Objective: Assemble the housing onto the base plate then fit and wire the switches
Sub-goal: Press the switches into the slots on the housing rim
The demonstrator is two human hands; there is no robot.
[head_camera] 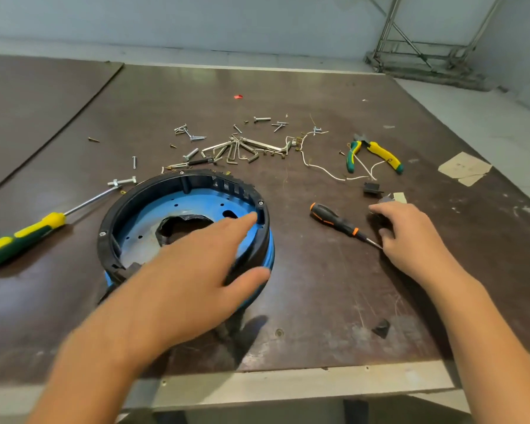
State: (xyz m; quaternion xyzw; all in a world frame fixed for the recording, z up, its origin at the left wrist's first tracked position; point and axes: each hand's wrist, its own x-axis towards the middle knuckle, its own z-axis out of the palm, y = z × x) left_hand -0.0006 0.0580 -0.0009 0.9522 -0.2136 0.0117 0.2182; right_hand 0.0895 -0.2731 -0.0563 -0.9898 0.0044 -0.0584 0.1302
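By the left hand [193,270], fingers straight, the housing [153,185] is steadied on the base plate [196,200] mid-counter [318,301], while the right hand [410,231] is curled over a dark part [376,218] by the screwdriver [334,220], grip untellable; switch fitting seems begun, slot alignment being called for.

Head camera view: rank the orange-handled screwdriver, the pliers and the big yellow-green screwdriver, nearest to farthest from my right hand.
1. Orange-handled screwdriver: just left of the right hand, tip by the thumb.
2. Pliers: beyond the hand, further back on the table.
3. Yellow-green screwdriver: far left, past the housing.
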